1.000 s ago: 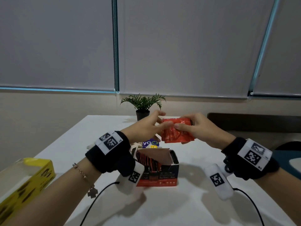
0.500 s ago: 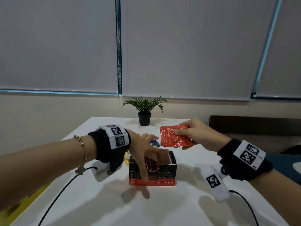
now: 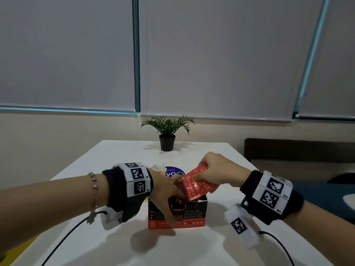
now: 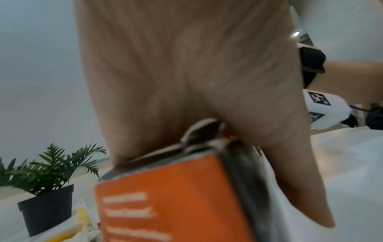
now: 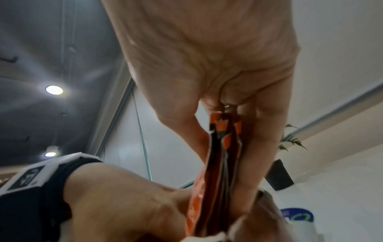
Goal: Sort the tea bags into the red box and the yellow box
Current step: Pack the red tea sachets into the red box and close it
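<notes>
One red box (image 3: 177, 214) stands open-topped on the white desk (image 3: 192, 248), about midway between the two forearms. The left hand (image 3: 165, 191) grips it from above: the thumb runs down the front face and the other fingers go over the rim at the far side, as the left wrist view (image 4: 172, 201) shows with the palm (image 4: 186, 65) pressed over the box's top corner. Inside the box, red and black packet edges show, too crowded to count.

The right hand (image 3: 217, 169) pinches a small stack of red tea bags (image 3: 197, 184), thumb on the near face and fingers behind, with the stack's lower edge at the box's opening, just beside the left fingers. In the right wrist view the stack (image 5: 217, 163) is seen edge-on between the right hand's (image 5: 207, 49) thumb and fingers; three orange-tipped edges can be made out, though the full count is unclear.

One blue round sticker (image 3: 172, 172) lies on the desk behind the box, with some pale wrappers (image 3: 159, 167) beside it, number not clear. One potted plant (image 3: 167, 131) stands at the desk's far edge. A sliver of yellow (image 3: 17, 252), probably the yellow box, shows at the lower left, well apart from the red one
</notes>
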Demonstrator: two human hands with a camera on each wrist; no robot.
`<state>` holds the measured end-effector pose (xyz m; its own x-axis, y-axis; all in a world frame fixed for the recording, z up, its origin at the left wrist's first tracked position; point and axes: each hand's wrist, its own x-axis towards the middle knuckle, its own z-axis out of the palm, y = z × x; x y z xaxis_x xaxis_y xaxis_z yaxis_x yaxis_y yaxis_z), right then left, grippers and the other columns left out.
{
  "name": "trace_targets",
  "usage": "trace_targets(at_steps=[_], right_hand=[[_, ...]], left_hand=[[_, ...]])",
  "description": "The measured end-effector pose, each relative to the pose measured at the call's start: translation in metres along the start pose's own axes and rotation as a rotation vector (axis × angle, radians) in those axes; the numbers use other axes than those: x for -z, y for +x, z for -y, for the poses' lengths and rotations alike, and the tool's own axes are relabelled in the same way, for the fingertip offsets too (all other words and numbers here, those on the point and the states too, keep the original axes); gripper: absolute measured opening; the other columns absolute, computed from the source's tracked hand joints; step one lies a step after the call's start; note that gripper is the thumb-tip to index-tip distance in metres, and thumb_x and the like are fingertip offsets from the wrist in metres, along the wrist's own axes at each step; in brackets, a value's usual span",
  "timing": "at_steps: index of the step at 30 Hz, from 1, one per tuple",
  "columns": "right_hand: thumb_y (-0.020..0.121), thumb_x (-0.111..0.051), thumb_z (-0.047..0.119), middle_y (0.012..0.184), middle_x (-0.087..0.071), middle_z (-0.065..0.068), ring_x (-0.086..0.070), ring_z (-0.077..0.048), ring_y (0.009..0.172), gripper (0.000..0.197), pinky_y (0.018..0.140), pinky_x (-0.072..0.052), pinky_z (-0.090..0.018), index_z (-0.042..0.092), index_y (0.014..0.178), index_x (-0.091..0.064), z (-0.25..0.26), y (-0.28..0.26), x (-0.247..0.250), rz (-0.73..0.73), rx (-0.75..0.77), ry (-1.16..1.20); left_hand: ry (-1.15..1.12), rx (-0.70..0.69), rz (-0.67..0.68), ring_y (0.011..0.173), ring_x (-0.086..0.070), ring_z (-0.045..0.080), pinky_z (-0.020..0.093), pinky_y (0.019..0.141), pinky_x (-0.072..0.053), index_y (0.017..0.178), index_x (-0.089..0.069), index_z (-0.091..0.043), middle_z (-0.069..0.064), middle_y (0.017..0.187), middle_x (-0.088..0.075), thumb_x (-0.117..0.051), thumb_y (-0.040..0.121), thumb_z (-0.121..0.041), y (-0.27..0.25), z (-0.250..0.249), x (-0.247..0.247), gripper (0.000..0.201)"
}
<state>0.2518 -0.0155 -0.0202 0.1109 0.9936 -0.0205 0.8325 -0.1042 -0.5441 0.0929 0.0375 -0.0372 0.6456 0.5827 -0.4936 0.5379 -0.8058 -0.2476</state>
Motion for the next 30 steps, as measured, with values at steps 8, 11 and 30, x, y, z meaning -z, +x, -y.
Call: trace_targets(at_steps=[8,11,30], right_hand=[[0.089,-0.061,0.022,0.100,-0.064,-0.012,-0.064,-0.025,0.079,0.016,0.060,-0.053,-0.030,0.008,0.094,-0.058,0.035,0.000,0.003,0.023,0.206,-0.582],[0.087,-0.059,0.018,0.078,-0.053,-0.006,-0.053,-0.019,0.061,0.022,0.051,-0.042,-0.026,0.012,0.071,-0.046,0.042,0.000,-0.001,0.017,0.235,-0.697],[0.089,-0.064,0.030,0.103,-0.070,-0.007,-0.058,-0.019,0.078,0.029,0.060,-0.044,-0.024,0.011,0.111,-0.069,0.043,0.008,0.006,0.210,0.281,-0.749]], left_hand=[[-0.041,-0.026,-0.041,0.128,-0.042,0.027,0.046,0.103,-0.043,0.142,-0.034,-0.045,-0.002,0.141,-0.029,-0.062,0.076,-0.069,0.001,0.004,-0.004,0.076],[-0.060,-0.031,-0.063,0.124,-0.044,0.026,0.046,0.101,-0.044,0.139,-0.041,-0.042,-0.002,0.134,-0.034,-0.062,0.076,-0.068,0.000,0.006,-0.006,0.071],[-0.200,-0.068,-0.131,0.115,-0.049,0.019,0.037,0.098,-0.045,0.122,-0.058,-0.038,-0.005,0.121,-0.043,-0.063,0.077,-0.066,-0.004,0.010,-0.013,0.053]])
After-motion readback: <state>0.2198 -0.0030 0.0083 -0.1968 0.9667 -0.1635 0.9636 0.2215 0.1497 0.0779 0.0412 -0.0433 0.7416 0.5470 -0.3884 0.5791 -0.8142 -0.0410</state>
